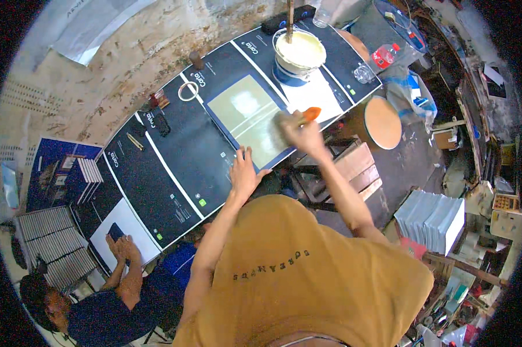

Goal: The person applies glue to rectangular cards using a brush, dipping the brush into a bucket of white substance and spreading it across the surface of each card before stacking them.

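Note:
A flat panel (pixel 232 110) with a pale greenish surface, dark blue edges and light lines lies on the dark table in front of me. My left hand (pixel 244 173) rests with fingers spread at the panel's near edge. My right hand (pixel 306 139), smeared by motion, is closed around an orange-handled brush (pixel 312 113) over the panel's right side. The brush's working end is blurred. Behind the panel stands a bucket (pixel 292 72) of cream-coloured paste with a stick (pixel 290 20) upright in it, on a white sheet (pixel 324 101).
A tape roll (pixel 188 91) lies beyond the panel, with a stained wall behind. At the lower left a co-worker's hands (pixel 124 248) press a dark block on a white sheet. Plastic bottles (pixel 383 56) and a round stool (pixel 382 122) are at right; stacked boards (pixel 431 217) stand lower right.

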The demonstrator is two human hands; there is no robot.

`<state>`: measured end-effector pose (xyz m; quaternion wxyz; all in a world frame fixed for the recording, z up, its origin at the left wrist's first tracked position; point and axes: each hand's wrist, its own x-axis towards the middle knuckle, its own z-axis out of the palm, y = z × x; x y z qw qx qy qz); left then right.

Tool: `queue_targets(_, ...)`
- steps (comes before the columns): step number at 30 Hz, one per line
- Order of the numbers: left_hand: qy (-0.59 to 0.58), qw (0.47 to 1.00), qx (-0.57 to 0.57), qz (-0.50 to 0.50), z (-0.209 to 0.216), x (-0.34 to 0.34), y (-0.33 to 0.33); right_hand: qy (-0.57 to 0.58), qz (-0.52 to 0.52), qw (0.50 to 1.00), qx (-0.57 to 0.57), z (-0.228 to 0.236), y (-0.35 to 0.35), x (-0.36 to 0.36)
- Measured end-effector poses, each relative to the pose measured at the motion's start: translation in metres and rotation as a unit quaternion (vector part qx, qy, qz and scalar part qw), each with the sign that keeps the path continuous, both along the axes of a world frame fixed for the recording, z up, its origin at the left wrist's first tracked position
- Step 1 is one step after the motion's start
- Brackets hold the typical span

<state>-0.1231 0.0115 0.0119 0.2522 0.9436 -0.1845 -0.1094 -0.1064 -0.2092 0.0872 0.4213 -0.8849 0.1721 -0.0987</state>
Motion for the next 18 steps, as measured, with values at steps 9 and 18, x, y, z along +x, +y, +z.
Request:
queue_targets(9,0.007,1.0,-0.002,0.001,0.007,0.001,0.0,0.111,-0.038,0.975,-0.189,-0.005,-0.092,0.009)
queue_targets(18,0.014,1.0,0.002,0.0,0.002,-0.001,-0.002,0.217,0.068,0.973,-0.032,-0.051,-0.082,0.054)
